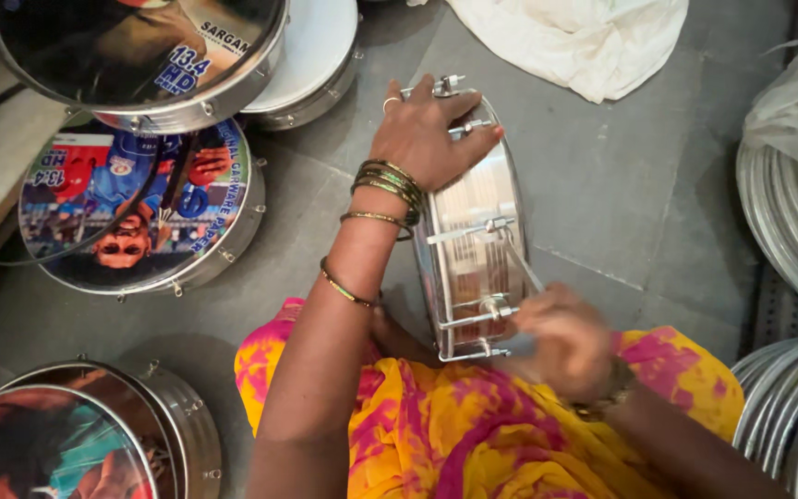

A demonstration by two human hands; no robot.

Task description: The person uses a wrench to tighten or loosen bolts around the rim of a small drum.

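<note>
The left hand [422, 134] lies spread over the far end of a small metal drum [473, 231] that stands on its edge on the grey floor [621, 194]. Its grip is wide and loose: the fingers drape across the top rim and the thumb presses the shiny shell, steadying the drum rather than clenching it. The wrist carries several thin bangles [388, 185], and one finger wears a ring.

The right hand [561, 342] is at the near end of the same drum, blurred. Its grip is curled closed around a thin metal tool [521, 263] that slants up across the shell, beside one of the tuning rods. How tightly it closes cannot be told through the blur.

So the drum sits between the two hands — the left on top at the far side, the right low at the near side — and just above the lap, which is covered in yellow and pink cloth [473, 434].

Counted around it: four more drums on the floor to the left — two with printed picture heads, one dark glossy one, one plain white. A white cloth [574, 37] lies at the top, and stacks of bare metal hoops [791, 222] fill the right edge.
</note>
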